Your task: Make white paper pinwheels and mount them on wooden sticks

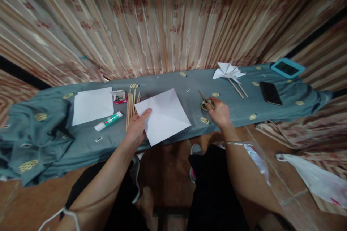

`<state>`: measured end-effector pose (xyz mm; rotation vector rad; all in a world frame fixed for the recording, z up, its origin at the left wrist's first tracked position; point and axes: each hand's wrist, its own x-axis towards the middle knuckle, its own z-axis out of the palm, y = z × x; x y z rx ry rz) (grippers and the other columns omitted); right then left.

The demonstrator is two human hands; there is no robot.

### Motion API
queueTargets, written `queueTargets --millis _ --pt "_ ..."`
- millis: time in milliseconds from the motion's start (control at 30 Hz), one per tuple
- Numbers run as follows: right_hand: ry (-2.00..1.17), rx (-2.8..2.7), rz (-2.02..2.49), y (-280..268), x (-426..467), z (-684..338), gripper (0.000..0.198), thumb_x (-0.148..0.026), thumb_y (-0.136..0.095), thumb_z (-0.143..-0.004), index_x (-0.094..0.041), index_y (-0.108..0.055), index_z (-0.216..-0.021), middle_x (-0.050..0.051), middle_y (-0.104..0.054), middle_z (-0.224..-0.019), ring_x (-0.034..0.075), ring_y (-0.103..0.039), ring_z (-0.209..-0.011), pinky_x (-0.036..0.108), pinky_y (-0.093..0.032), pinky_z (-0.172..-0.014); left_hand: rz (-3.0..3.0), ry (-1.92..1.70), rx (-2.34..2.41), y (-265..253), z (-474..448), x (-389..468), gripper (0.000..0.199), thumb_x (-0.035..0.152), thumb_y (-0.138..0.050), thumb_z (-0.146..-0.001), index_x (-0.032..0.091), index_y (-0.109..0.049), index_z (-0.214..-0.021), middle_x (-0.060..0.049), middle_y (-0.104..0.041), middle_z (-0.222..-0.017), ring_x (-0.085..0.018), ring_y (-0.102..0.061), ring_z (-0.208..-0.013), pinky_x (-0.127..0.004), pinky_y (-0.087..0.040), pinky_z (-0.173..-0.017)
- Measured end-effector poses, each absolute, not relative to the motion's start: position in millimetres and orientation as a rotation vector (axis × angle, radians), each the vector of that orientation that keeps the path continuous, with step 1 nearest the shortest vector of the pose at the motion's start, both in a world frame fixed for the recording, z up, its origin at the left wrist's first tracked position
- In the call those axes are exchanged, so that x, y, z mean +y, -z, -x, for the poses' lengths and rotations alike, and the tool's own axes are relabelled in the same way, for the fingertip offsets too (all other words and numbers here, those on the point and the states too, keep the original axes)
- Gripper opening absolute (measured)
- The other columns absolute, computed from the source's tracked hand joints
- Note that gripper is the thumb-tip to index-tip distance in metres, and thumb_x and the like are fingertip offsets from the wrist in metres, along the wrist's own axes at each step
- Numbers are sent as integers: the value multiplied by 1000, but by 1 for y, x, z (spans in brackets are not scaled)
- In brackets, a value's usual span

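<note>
A square sheet of white paper [168,117] with faint diagonal creases is pinched at its left corner by my left hand [137,128], thumb on top and the other fingers hidden underneath. My right hand [218,112] is closed on a pair of scissors [204,98] at the handle end, their blades pointing away from me over the cloth. Just left of the paper lie several thin wooden sticks [130,106]. Farther right are white paper pinwheels [227,72], overlapping, on wooden sticks [238,88].
On the grey-green cloth [173,79] at the left are a stack of white paper [93,104], a glue stick [108,121] and a small red box of metal pins [119,97]. A black phone [270,93] and a blue-framed device [287,68] lie right. A patterned curtain [162,18] hangs behind.
</note>
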<state>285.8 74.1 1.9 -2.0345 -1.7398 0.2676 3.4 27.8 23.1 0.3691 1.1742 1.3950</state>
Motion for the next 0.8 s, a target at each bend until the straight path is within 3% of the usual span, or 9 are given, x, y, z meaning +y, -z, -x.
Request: queueTargets --millis 133,267,433,600,700,800 --pt "-148 -1937 2259 4 77 -294 38 -38 -54 -91 -12 -67 -117 21 -72 -109 31 -68 -104 37 -48 -84 -410 -1431 1204 -25 2 29 23 18 -82 -60 11 -71 -79 -6 -75 -65 -23 -73 -64 -33 -62 -70" --pt "-121 -1951 2312 4 75 -285 36 -34 -53 -91 -10 -66 -115 23 -72 -103 32 -69 -98 37 -49 -81 -458 -1480 1214 -28 9 30 20 20 -81 -61 10 -72 -76 -7 -75 -67 -22 -72 -62 -31 -62 -67" --pt "-146 -1955 2308 3 74 -281 37 -28 -60 -83 -10 -66 -115 21 -74 -94 32 -70 -96 38 -50 -81 -471 -1567 1173 -31 18 32 17 19 -79 -63 12 -72 -77 -9 -78 -78 -24 -74 -74 -33 -62 -74" --pt "-819 -1395 1900 5 78 -281 30 -27 -74 -65 -16 -72 -92 7 -75 -78 24 -71 -81 30 -53 -66 -406 -1626 1122 -33 27 38 17 18 -78 -65 11 -72 -79 -8 -77 -74 -27 -74 -87 -34 -60 -84" --pt "-1052 -1258 1698 1 78 -273 31 -37 -74 -66 -17 -71 -89 6 -75 -77 17 -70 -69 22 -52 -53 -352 -1647 1076 -35 32 40 16 14 -77 -67 10 -71 -81 -9 -77 -75 -27 -74 -90 -35 -59 -88" --pt "-1349 -1048 1355 -4 72 -258 31 -38 -82 -60 -20 -70 -82 4 -75 -79 15 -72 -71 15 -48 -46 -368 -1689 1010 -39 35 39 22 8 -77 -65 10 -71 -87 -9 -78 -84 -26 -73 -94 -34 -58 -90"
